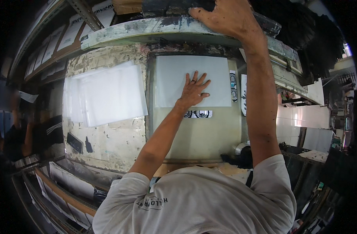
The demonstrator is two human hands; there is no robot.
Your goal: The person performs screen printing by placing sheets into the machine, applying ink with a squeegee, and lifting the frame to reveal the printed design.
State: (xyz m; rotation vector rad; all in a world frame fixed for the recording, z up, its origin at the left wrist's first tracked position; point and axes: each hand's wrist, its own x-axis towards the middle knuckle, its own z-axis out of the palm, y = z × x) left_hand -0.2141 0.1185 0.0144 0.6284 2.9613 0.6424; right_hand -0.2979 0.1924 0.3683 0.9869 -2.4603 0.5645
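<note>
My left hand (194,89) lies flat with fingers spread on a pale translucent sheet (168,84), pressing it against a greenish pane (221,132) set in the worktable. A ring shows on one finger. Farther away, at the top edge, my right hand (229,19) reaches over a paint-stained ledge (147,29). Its thumb sticks out to the left beside a dark object on the ledge; the other fingers are cut off by the picture's edge, so any hold is hidden. Strips with black round prints (204,114) lie near the sheet's lower and right edges.
A loose stack of translucent white sheets (112,95) covers part of the stained tabletop at left. Below it lie a phone-like dark slab (74,142) and a small black item (88,144). Racks with boxes (71,33) stand at left; another person (20,136) is at far left.
</note>
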